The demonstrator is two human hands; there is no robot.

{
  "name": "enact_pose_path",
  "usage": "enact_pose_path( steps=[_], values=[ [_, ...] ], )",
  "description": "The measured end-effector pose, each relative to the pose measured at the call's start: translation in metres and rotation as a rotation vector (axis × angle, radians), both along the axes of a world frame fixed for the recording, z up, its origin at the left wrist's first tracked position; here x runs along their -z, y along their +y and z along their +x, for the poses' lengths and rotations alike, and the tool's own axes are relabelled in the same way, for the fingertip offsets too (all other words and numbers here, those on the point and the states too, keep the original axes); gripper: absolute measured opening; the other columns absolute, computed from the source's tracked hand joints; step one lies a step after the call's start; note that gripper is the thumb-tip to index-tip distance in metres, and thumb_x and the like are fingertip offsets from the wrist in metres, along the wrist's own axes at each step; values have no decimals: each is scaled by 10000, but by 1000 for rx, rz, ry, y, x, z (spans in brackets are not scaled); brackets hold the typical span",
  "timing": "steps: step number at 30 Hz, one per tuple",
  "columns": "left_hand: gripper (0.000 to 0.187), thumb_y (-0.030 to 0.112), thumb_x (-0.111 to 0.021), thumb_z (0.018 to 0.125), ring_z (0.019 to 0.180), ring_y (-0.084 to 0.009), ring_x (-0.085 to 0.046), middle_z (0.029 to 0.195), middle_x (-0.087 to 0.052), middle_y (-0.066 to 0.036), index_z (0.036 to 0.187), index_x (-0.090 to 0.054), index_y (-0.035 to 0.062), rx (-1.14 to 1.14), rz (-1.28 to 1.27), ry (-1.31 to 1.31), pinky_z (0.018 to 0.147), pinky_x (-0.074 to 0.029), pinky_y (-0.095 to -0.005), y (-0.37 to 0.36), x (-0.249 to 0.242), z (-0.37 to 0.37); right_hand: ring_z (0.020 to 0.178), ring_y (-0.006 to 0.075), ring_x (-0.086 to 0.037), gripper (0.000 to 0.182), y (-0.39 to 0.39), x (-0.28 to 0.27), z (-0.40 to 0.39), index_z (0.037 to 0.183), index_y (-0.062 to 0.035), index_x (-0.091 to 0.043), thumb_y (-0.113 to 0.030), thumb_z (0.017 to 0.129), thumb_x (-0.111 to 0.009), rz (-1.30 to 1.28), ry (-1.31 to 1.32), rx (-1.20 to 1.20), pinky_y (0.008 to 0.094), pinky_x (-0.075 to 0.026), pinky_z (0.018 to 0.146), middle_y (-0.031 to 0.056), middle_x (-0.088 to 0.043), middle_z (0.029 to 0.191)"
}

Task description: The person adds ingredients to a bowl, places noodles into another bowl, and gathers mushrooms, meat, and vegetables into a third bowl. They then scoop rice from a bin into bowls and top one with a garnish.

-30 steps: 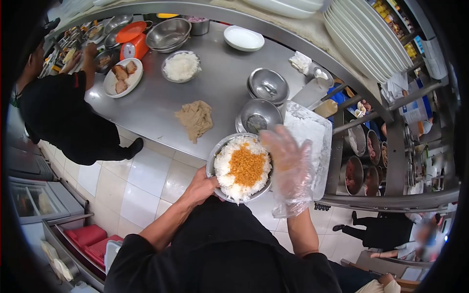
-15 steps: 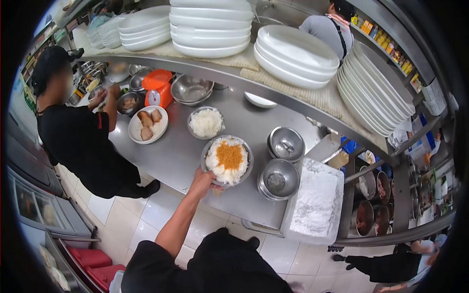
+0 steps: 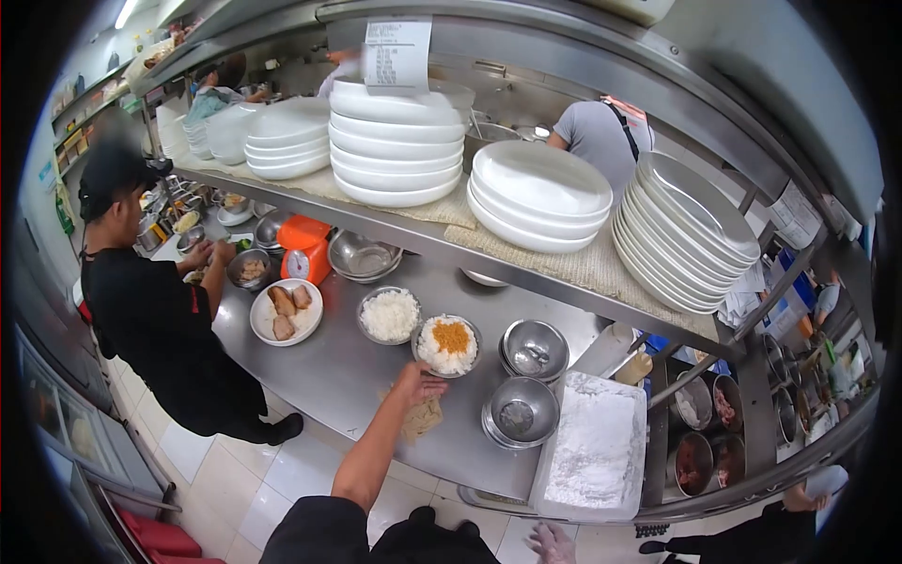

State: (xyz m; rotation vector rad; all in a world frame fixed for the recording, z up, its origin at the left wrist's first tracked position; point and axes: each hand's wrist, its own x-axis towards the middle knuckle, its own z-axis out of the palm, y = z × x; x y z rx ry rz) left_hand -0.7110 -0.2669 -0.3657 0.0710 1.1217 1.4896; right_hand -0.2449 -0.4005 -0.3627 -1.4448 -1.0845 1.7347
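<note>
My left hand (image 3: 416, 383) is at the near rim of a metal bowl of white rice with an orange-brown crumbly topping (image 3: 446, 346). Its fingers are stretched out, and the bowl stands on the steel counter (image 3: 357, 404). To the left of that bowl is another metal bowl of plain white rice (image 3: 389, 315). Just below my left hand lies a crumpled beige cloth (image 3: 423, 419). Low at the bottom edge, my right hand (image 3: 552, 545) hangs in front of the counter, whitish, with its fingers apart and nothing visible in it.
Stacked metal bowls (image 3: 520, 414) stand on the right beside a tub of white powder (image 3: 594, 446). A plate of meat pieces (image 3: 287, 312) and an orange scale (image 3: 304, 249) are on the left. White plates (image 3: 395, 150) fill the shelf above. A co-worker (image 3: 141, 282) works at the left.
The topped rice bowl has moved away from me, beside the plain rice, and my left hand has let go of it. The cloth is now uncovered. My right hand has come into view.
</note>
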Motion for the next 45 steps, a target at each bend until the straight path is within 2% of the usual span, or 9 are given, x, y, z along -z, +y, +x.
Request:
enact_pose_path(
  steps=[9, 13, 16, 19, 23, 28, 32, 38, 45],
  values=[
    [322, 272, -498, 879, 806, -201, -620, 894, -655, -83, 1030, -613, 11, 210, 39, 693, 695, -499, -314, -185, -47, 159, 996, 181, -565, 406, 25, -47, -158, 1189, -51, -526, -336, 900, -544, -133, 280, -751, 324, -465, 858, 112, -598, 1094],
    [311, 243, -493, 911, 483, -183, -534, 599, -591, -87, 730, -600, 14, -331, -418, 1490, 471, -425, -340, -238, -8, 167, 1014, 153, -537, 406, 3, -73, -200, 1222, -65, -512, -330, 916, -521, -569, -69, -1116, 309, -459, 861, 90, -522, 1215],
    [333, 180, -497, 906, 377, -263, -439, 497, -500, -109, 620, -522, 11, -604, -230, 1195, 407, -365, -376, -273, -17, 163, 1096, 156, -484, 529, -29, -52, -213, 1291, -30, -431, -349, 889, -562, -112, 616, -1354, 323, -427, 922, 82, -469, 1230],
    [441, 178, -506, 908, 358, -176, -315, 405, -347, -114, 512, -450, -6, -686, -505, 1741, 384, -294, -361, -294, -33, 152, 1118, 129, -462, 515, -49, -94, -225, 1355, -109, -384, -314, 908, -536, -713, 629, -1201, 295, -401, 947, 47, -351, 1370],
    [446, 189, -530, 900, 382, -138, -276, 403, -351, -82, 507, -456, -10, -815, -527, 1334, 383, -271, -358, -327, -29, 136, 1192, 162, -422, 584, -26, -64, -228, 1401, -118, -299, -300, 901, -541, -780, 128, -1433, 313, -301, 1042, 61, -347, 1390],
    [416, 266, -560, 885, 456, -158, -417, 518, -520, -59, 596, -521, -32, -728, -433, 1048, 457, -342, -367, -355, -22, 121, 1258, 192, -359, 652, -35, 52, -221, 1414, -103, -254, -394, 890, -511, -882, 621, -1435, 302, -283, 1048, 114, -323, 1418],
    [320, 236, -544, 878, 637, -307, -573, 652, -590, -173, 721, -576, -40, -598, -350, 1154, 582, -407, -433, -365, -10, 122, 1207, 199, -409, 694, -79, -19, -282, 1339, -63, -361, -547, 855, -475, -778, 546, -1542, 358, -332, 1008, 86, -428, 1320],
    [184, 92, -538, 868, 437, -212, -449, 529, -470, -119, 712, -585, 6, -995, -662, 1734, 431, -368, -347, -443, -8, 72, 1183, 228, -460, 523, -151, -5, -336, 1305, -21, -398, -336, 907, -523, -896, 188, -1454, 365, -350, 1018, 111, -481, 1274],
    [168, 107, -482, 870, 737, -277, -561, 795, -582, -150, 935, -588, -6, -765, -1525, 1054, 691, -435, -398, -640, 41, 130, 969, 159, -565, 397, -191, -20, -365, 1246, -60, -516, -307, 938, -476, -346, 142, -2362, 299, -433, 875, 73, -597, 1101]
  ],
)
